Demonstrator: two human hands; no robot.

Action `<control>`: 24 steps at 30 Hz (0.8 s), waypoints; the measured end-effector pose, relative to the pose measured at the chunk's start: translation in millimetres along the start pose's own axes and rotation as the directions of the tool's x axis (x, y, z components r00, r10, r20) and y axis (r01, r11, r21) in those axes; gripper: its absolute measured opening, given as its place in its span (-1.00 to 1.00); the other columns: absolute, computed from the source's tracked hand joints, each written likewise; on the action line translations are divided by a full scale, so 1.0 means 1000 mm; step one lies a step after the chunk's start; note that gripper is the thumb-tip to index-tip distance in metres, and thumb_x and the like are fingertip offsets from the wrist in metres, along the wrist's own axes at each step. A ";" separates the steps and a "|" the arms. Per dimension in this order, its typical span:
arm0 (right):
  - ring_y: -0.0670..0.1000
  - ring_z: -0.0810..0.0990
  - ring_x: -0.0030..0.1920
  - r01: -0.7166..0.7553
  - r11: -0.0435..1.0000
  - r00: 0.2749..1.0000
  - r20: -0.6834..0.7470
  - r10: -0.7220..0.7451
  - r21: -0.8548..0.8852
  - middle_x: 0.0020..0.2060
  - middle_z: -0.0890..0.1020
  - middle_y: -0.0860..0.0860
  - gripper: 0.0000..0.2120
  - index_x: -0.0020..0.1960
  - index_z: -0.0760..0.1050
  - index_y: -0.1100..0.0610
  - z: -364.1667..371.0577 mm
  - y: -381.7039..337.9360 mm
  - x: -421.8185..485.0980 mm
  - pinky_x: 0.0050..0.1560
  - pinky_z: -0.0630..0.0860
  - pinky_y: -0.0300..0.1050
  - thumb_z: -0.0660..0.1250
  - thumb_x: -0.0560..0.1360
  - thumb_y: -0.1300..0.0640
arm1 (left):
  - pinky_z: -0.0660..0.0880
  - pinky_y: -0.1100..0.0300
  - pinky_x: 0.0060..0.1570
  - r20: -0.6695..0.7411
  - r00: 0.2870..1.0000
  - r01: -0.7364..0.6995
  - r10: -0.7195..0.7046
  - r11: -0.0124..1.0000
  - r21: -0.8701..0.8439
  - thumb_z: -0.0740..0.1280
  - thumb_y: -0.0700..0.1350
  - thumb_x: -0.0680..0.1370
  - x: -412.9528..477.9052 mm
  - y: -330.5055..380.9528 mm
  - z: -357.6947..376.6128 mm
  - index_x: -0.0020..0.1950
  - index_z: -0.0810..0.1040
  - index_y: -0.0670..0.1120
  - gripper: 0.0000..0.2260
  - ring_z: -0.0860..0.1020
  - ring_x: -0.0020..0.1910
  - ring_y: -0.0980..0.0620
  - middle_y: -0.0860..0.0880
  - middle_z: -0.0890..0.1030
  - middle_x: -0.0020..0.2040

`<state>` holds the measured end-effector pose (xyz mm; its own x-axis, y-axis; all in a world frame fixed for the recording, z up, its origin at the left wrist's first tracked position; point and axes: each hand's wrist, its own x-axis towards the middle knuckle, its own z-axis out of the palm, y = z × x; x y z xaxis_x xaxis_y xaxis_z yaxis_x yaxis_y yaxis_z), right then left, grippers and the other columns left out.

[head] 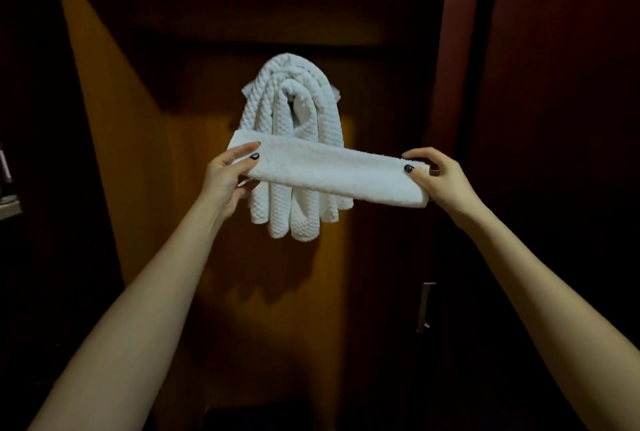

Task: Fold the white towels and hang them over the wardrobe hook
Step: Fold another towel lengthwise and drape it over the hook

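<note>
Evidently the folding of this piece is done and the hanging step is in hand: a folded towel [329,171], now a long narrow band, is held level in the air in front of the open wardrobe [194,91], stretched between both hands. The left grip [228,174] pinches the band's left end, thumb on the near face and fingers behind it; the right grip [436,178] is curled round the right end with the thumb pressed on top. Just behind and above the band, several hung towels [287,91] of a knobbly weave drape in a thick bundle, and they hide the hook itself. The next move probably calls for raising the band above that bundle, centring it over the top and letting both ends drop evenly. With so much cloth there already, it may slide off unless it is seated well back.
</note>
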<state>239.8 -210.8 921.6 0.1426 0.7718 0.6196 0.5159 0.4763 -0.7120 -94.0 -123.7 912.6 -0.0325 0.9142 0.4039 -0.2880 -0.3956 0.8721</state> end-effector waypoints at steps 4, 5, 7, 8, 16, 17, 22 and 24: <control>-0.03 0.59 -0.10 -0.084 0.955 0.982 0.186 0.031 0.283 0.07 0.62 0.00 -0.70 0.11 0.61 -0.04 -0.005 -0.011 0.026 -0.21 0.57 -0.19 0.24 0.58 0.29 | 0.55 0.32 -0.27 0.026 0.998 -0.054 0.051 0.991 0.123 0.35 -0.25 0.52 0.013 0.020 -0.015 -0.06 0.70 0.10 -0.75 0.61 -0.17 0.20 0.12 0.66 -0.11; 0.01 0.58 -0.07 -0.103 0.946 0.974 0.223 0.034 0.307 0.07 0.62 -0.01 -0.69 0.08 0.63 -0.02 -0.006 -0.012 0.033 -0.18 0.58 -0.17 0.24 0.57 0.31 | 0.55 0.33 -0.28 0.043 0.998 -0.062 0.056 0.985 0.159 0.34 -0.26 0.52 0.018 0.026 -0.019 -0.04 0.70 0.11 -0.73 0.60 -0.20 0.19 0.09 0.65 -0.12; 0.08 0.53 -0.03 -0.107 0.936 0.970 0.241 0.025 0.335 0.05 0.61 0.00 -0.70 0.02 0.66 0.02 -0.008 -0.016 0.048 -0.17 0.60 -0.17 0.24 0.56 0.33 | 0.57 0.32 -0.27 0.085 0.995 -0.074 0.057 0.974 0.213 0.32 -0.28 0.52 0.030 0.039 -0.026 -0.02 0.69 0.12 -0.70 0.56 -0.22 0.14 0.01 0.62 -0.12; 0.08 0.52 -0.04 -0.097 0.935 0.973 0.231 0.017 0.342 0.04 0.59 0.05 -0.71 0.00 0.67 0.04 -0.008 -0.018 0.055 -0.19 0.59 -0.18 0.25 0.56 0.33 | 0.56 0.32 -0.28 0.111 0.992 -0.082 0.057 0.969 0.235 0.32 -0.29 0.52 0.036 0.046 -0.028 -0.02 0.69 0.12 -0.69 0.55 -0.24 0.13 -0.01 0.60 -0.12; -0.07 0.65 -0.07 -0.053 0.885 0.982 0.184 -0.038 0.462 -0.09 0.70 -0.03 -0.74 0.17 0.61 0.16 0.006 -0.041 0.135 -0.03 0.60 -0.15 0.26 0.56 0.31 | 0.54 0.35 -0.28 0.100 0.972 -0.231 0.212 0.938 0.260 0.27 -0.28 0.56 0.101 0.086 -0.036 0.03 0.67 0.17 -0.65 0.58 -0.20 0.18 0.05 0.61 0.03; -0.09 0.67 -0.05 -0.060 0.867 0.980 0.193 -0.043 0.494 -0.08 0.71 -0.03 -0.74 0.17 0.60 0.16 0.007 -0.044 0.147 0.00 0.59 -0.14 0.28 0.54 0.32 | 0.53 0.36 -0.26 0.094 0.971 -0.238 0.221 0.940 0.244 0.26 -0.28 0.56 0.111 0.091 -0.038 0.04 0.67 0.16 -0.65 0.56 -0.18 0.19 0.04 0.61 0.02; -0.01 0.65 0.02 -0.043 0.821 0.986 0.157 -0.057 0.570 0.08 0.65 0.09 -0.73 0.16 0.56 0.15 0.022 -0.063 0.213 0.02 0.57 -0.13 0.28 0.52 0.37 | 0.45 0.28 0.05 0.107 0.956 -0.292 0.273 0.917 0.272 0.26 -0.25 0.57 0.168 0.110 -0.042 0.05 0.66 0.14 -0.69 0.54 0.03 0.21 0.13 0.63 -0.02; -0.02 0.63 0.00 -0.019 0.820 0.992 0.112 -0.055 0.572 0.09 0.63 0.10 -0.71 0.17 0.55 0.16 0.027 -0.071 0.241 -0.05 0.56 -0.17 0.25 0.52 0.38 | 0.50 0.24 0.00 0.108 0.956 -0.293 0.275 0.926 0.237 0.26 -0.24 0.57 0.193 0.117 -0.040 0.01 0.68 0.12 -0.71 0.59 -0.08 0.19 0.14 0.68 -0.11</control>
<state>215.0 -47.3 1112.8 0.0183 0.7866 0.6172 -0.0633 0.6170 -0.7844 -171.8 9.6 1081.7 -0.0071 0.7554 0.6552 -0.0300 -0.6551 0.7550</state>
